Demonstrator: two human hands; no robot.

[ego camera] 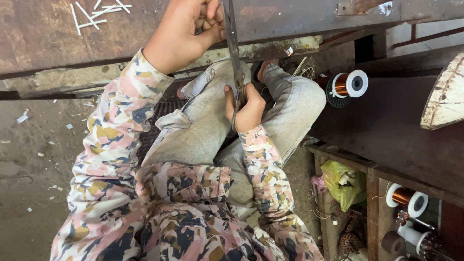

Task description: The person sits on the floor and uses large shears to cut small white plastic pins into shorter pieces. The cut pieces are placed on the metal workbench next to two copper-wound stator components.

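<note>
A green-yellow plastic bag (pixel 344 183) sits at four o'clock. The left hand (pixel 186 34) pinches the metal strip (pixel 232 43) at twelve; the right hand (pixel 247 107) grips its lower end, centre.

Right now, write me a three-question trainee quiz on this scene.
1. True or false: both hands hold the same long metal strip.
2. Which hand grips the strip's lower end, over the lap? A) left B) right
3. Fill in: the spool on the bench to the right is wound with ____-coloured wire.

Key: 1 true; the left hand pinches it up at the worktop edge, the right hand grips it lower down. 2 B. 3 copper.
</note>
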